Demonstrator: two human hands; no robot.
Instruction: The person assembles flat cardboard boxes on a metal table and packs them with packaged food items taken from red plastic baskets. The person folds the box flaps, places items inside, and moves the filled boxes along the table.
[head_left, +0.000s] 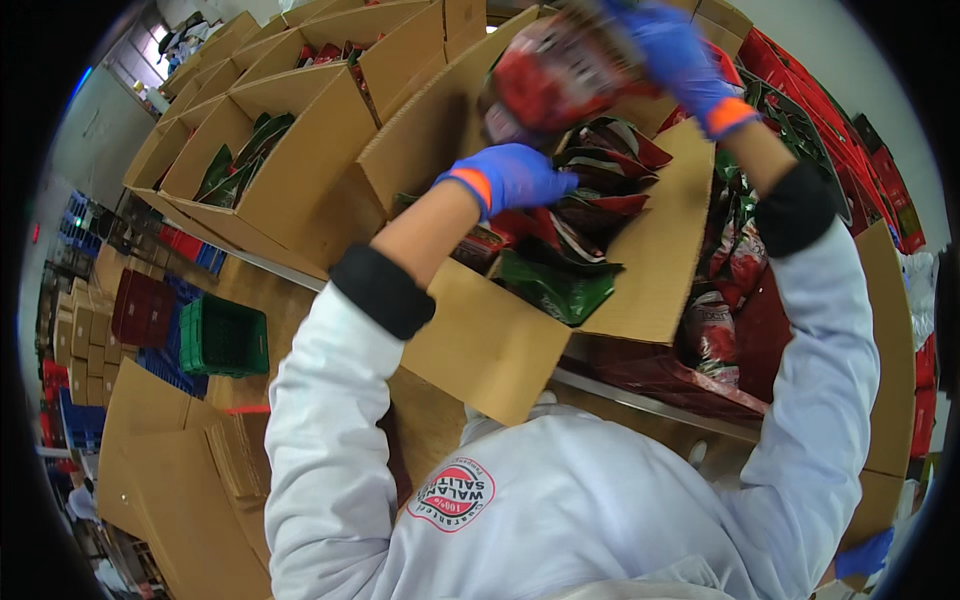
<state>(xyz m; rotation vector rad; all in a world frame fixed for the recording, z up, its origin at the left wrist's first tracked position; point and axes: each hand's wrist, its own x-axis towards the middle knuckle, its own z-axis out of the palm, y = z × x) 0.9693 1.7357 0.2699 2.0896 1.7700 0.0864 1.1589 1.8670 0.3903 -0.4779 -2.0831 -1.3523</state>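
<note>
Both my hands wear blue gloves with orange cuffs. My right hand (667, 56) grips the upper end of a red printed food pouch (555, 75), blurred, above an open cardboard box (660, 240). Below the pouch, my left hand (517, 176) reaches over the box with its fingers towards the packed pouches; whether it touches or holds one is unclear. Inside the box, several red and green pouches (559, 281) stand in a row, their top edges up.
More open cardboard boxes (300, 150) with pouches stand at the upper left. At the right, a dark red crate (765, 337) holds loose pouches, with red crates behind. A green crate (223, 334) sits on the left floor. Another person's gloved hand (864, 553) shows at the lower right.
</note>
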